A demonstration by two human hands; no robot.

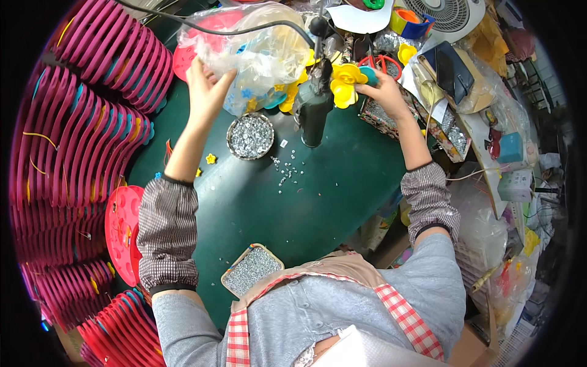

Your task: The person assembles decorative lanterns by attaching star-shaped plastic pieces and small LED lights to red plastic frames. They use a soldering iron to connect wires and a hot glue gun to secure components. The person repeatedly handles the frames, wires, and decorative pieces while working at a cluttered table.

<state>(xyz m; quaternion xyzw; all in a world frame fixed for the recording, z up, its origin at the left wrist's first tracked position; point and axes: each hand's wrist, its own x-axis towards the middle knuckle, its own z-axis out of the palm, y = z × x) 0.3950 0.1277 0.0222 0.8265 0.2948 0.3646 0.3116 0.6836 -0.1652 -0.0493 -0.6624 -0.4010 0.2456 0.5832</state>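
My left hand is at the far left of the table, its fingers closed on the edge of a clear plastic bag. Small blue and yellow pieces show through the bag. To the right of a dark upright machine post, my right hand pinches yellow flower-shaped pieces with a teal piece beside them. More yellow flower pieces lie between bag and post. Below the bag stands a round tub of small shiny metal parts.
Tall stacks of curved magenta pieces line the left side, with red round pieces beside them. A tray of tiny metal parts sits near my body. Loose parts are scattered mid-table. Boxes, a phone and a fan crowd the right.
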